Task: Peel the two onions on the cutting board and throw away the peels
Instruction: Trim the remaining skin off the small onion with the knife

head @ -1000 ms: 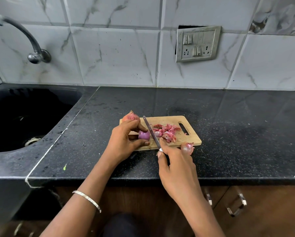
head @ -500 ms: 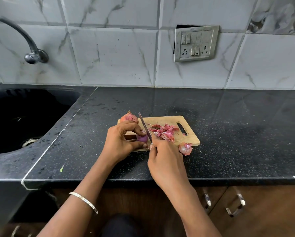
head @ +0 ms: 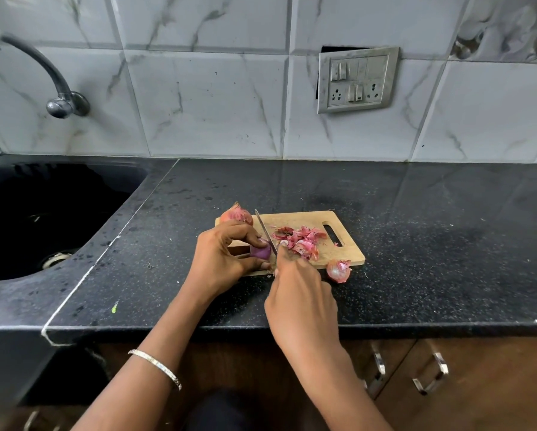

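Note:
A small wooden cutting board point(head: 348, 255) lies on the black counter. My left hand point(head: 220, 255) pinches a peeled purple onion point(head: 260, 252) on the board's left part. My right hand point(head: 298, 293) grips a knife point(head: 264, 230), whose blade runs along the onion's right side. An unpeeled onion point(head: 236, 213) sits at the board's far left corner, behind my left hand. A heap of pink peels point(head: 301, 241) lies in the middle of the board. One loose curled peel point(head: 338, 270) rests on the counter just off the board's near right corner.
A deep black sink point(head: 43, 219) fills the left side, with a metal tap point(head: 52, 88) on the tiled wall above it. A switch and socket plate point(head: 357, 79) hangs on the wall. Cabinet handles point(head: 429, 374) show below the counter edge.
My right hand slid left and forward with the knife, bringing the blade against the peeled onion. My left hand kept its hold on the onion.

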A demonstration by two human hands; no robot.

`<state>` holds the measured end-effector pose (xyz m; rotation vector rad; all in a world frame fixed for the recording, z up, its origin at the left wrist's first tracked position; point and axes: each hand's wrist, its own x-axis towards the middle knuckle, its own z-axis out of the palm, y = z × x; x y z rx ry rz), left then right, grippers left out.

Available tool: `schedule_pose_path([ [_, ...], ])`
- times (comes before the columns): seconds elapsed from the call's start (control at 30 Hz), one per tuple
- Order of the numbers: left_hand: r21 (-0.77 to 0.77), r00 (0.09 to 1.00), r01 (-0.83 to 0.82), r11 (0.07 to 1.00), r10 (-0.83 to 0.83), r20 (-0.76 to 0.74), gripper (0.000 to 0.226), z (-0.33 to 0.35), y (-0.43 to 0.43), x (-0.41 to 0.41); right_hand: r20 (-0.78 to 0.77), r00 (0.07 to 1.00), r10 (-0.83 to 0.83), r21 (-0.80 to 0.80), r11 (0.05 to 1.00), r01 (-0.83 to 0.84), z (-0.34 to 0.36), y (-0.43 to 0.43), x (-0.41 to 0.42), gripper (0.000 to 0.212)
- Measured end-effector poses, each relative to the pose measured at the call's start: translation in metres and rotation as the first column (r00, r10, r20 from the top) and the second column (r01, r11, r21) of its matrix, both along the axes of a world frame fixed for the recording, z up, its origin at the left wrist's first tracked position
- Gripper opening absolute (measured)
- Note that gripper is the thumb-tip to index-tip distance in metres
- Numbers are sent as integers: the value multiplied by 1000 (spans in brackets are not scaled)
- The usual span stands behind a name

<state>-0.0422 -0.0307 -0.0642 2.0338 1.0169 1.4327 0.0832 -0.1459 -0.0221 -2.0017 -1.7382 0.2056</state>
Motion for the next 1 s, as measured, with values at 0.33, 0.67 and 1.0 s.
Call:
schedule_pose_path([
  [0.33,2,999,-41,999,41,-21,44,3,-1,-1,-161,987,3,144,989,21,-2,6,23,42],
  [0.67,-19,998,4,1000,-5,-68,36,5,-3,-3,-582,808,89,150,989,-1,-14,77,39,15],
  [1.0,-166,996,65,984,-73,-47,41,4,-2,-2,-491,870,29,170,983,63,-38,92,32,26],
])
